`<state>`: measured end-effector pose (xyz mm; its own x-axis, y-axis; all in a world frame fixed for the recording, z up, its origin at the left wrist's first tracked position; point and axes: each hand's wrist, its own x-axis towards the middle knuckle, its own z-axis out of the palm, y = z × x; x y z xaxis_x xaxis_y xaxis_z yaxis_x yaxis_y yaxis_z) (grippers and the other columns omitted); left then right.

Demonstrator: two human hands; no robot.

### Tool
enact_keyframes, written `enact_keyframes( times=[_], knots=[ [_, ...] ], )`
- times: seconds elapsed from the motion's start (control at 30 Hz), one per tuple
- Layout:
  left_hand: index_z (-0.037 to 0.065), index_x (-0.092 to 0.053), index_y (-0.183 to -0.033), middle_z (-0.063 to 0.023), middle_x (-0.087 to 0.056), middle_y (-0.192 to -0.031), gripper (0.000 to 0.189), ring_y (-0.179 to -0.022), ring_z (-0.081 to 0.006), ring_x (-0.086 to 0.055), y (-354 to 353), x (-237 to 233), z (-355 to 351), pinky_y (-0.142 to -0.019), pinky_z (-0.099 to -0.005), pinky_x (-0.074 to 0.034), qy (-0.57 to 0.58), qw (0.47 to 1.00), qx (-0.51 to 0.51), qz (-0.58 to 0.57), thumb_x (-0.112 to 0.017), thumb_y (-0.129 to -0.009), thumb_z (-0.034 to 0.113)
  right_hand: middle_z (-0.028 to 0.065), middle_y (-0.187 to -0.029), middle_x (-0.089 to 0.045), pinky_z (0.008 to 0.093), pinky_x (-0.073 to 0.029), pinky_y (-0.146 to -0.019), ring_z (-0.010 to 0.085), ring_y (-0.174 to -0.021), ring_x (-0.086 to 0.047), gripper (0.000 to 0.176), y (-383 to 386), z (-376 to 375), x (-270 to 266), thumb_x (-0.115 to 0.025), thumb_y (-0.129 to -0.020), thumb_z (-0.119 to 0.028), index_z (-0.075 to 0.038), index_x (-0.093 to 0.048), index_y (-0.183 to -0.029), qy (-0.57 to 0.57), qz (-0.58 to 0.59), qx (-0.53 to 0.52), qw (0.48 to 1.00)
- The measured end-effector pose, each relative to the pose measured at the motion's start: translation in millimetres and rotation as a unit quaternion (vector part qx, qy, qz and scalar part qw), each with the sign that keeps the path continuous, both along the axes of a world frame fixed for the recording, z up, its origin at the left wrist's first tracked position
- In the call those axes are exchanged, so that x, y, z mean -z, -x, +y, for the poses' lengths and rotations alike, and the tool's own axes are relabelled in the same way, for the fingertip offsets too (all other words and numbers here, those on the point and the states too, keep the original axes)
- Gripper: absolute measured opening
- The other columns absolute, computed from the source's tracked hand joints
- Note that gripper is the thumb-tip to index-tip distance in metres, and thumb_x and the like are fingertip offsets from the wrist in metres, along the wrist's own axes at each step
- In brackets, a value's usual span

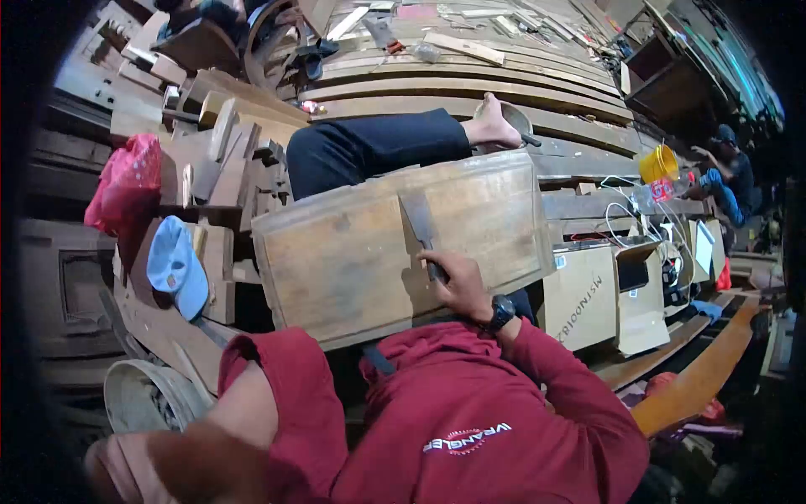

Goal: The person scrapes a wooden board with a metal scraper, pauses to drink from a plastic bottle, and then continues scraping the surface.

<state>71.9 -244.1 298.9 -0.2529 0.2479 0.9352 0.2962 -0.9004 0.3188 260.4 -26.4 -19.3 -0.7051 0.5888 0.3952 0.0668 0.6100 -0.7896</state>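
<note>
My right hand (pixel 457 286), with a black watch on its wrist, is closed round the dark handle of a putty knife (pixel 417 220). The blade points away from me and lies over a wooden panel (pixel 336 260) with a stepped, moulded edge. This panel rests across my lap, pale and worn, with darker stains. My left arm (pixel 193 449) is bent at the lower left, blurred and close to the camera; its hand falls outside the picture.
Left of the panel are a blue cap (pixel 176 267), a red plastic bag (pixel 126 185) and wood pieces. At the right stand a cardboard box (pixel 579 298), cables and a yellow bucket (pixel 658 164). Another person (pixel 730 172) sits beyond. Slatted boards (pixel 470 88) cover the floor ahead.
</note>
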Motion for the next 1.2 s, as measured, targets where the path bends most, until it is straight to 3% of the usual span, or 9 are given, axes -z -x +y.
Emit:
enact_keyframes(
  times=[0.17, 0.23, 0.33, 0.47, 0.5, 0.73, 0.87, 1.0, 1.2],
  knots=[
    [0.004, -0.062, -0.129, -0.0125, -0.063, -0.13, 0.039, -0.119, -0.0237, -0.058, 4, 4, 4, -0.11, -0.0448, -0.036, 0.007, 1.0, 0.0, 0.012, -0.051, -0.103, 0.031, 0.0204, -0.097, -0.072, 0.0408, -0.056, -0.071, 0.0376, -0.08, -0.07, 0.045, 0, 1, 1, -0.061, -0.08, 0.006, -0.006, -0.07, -0.122, 0.039, 0.024, 0.021, 0.999],
    [0.005, -0.062, -0.13, -0.0118, -0.063, -0.13, 0.039, -0.119, -0.0235, -0.058, 4, 7, 6, -0.11, -0.0447, -0.036, 0.015, 1.0, -0.004, 0.008, -0.052, -0.103, 0.032, 0.0205, -0.096, -0.073, 0.0408, -0.056, -0.072, 0.0382, -0.081, -0.071, 0.042, -13, 0, -5, -0.06, -0.082, 0.007, -0.005, -0.07, -0.122, 0.049, -0.024, -0.007, 0.998],
    [0.007, -0.062, -0.13, -0.0107, -0.062, -0.13, 0.039, -0.118, -0.0232, -0.057, -1, 11, 7, -0.109, -0.0446, -0.037, 0.025, 1.0, -0.006, -0.009, -0.053, -0.103, 0.033, 0.0205, -0.096, -0.072, 0.0417, -0.056, -0.073, 0.0383, -0.083, -0.071, 0.044, 0, -7, -9, -0.059, -0.082, 0.008, -0.005, -0.07, -0.122, 0.006, 0.021, 0.027, 0.999],
    [0.008, -0.062, -0.131, -0.0093, -0.062, -0.129, 0.039, -0.118, -0.0228, -0.057, -7, 13, 8, -0.108, -0.0444, -0.037, 0.021, 1.0, 0.0, -0.007, -0.054, -0.102, 0.034, 0.0219, -0.103, -0.071, 0.0436, -0.057, -0.077, 0.0395, -0.089, -0.07, 0.053, -17, 0, 6, -0.059, -0.077, 0.007, -0.006, -0.067, -0.128, 0.024, -0.061, -0.027, 0.997],
    [0.009, -0.062, -0.131, -0.009, -0.062, -0.129, 0.039, -0.118, -0.0226, -0.057, -8, 13, 9, -0.108, -0.0443, -0.037, 0.019, 1.0, 0.0, -0.007, -0.054, -0.102, 0.034, 0.0212, -0.103, -0.071, 0.0433, -0.056, -0.075, 0.0394, -0.087, -0.07, 0.052, -11, -4, 1, -0.059, -0.078, 0.007, -0.007, -0.067, -0.127, 0.004, 0.001, -0.023, 1.0],
    [0.012, -0.063, -0.132, -0.0065, -0.062, -0.128, 0.039, -0.117, -0.0219, -0.056, -16, 16, 12, -0.106, -0.044, -0.037, 0.016, 1.0, 0.018, -0.009, -0.056, -0.101, 0.036, 0.0204, -0.1, -0.07, 0.0435, -0.054, -0.072, 0.0387, -0.083, -0.068, 0.05, -7, -4, -3, -0.058, -0.081, 0.007, -0.009, -0.067, -0.128, 0.02, 0.012, 0.003, 1.0],
    [0.014, -0.063, -0.132, -0.005, -0.061, -0.127, 0.039, -0.116, -0.0215, -0.055, -20, 22, 16, -0.105, -0.0438, -0.037, 0.029, 0.999, 0.016, -0.016, -0.057, -0.101, 0.037, 0.0199, -0.092, -0.07, 0.0378, -0.055, -0.073, 0.0339, -0.082, -0.07, 0.05, 1, -1, 1, -0.054, -0.082, 0.011, -0.006, -0.07, -0.126, 0.012, 0.016, -0.008, 1.0],
    [0.016, -0.063, -0.133, -0.0036, -0.061, -0.127, 0.039, -0.116, -0.0211, -0.055, -21, 27, 16, -0.104, -0.0437, -0.037, 0.029, 0.999, 0.019, -0.022, -0.059, -0.1, 0.038, 0.0195, -0.102, -0.072, 0.0434, -0.056, -0.077, 0.0392, -0.089, -0.07, 0.049, 3, -2, -1, -0.059, -0.078, 0.004, -0.006, -0.068, -0.125, 0.043, 0.001, 0.038, 0.998],
    [0.019, -0.063, -0.133, -0.0015, -0.061, -0.126, 0.04, -0.115, -0.0205, -0.054, -25, 33, 17, -0.103, -0.0434, -0.037, 0.026, 0.999, 0.024, -0.026, -0.06, -0.099, 0.039, 0.0191, -0.092, -0.072, 0.0393, -0.055, -0.072, 0.0364, -0.079, -0.071, 0.042, -7, -7, -3, -0.056, -0.08, 0.008, -0.004, -0.071, -0.118, 0.009, 0.003, -0.005, 1.0]
  ],
)
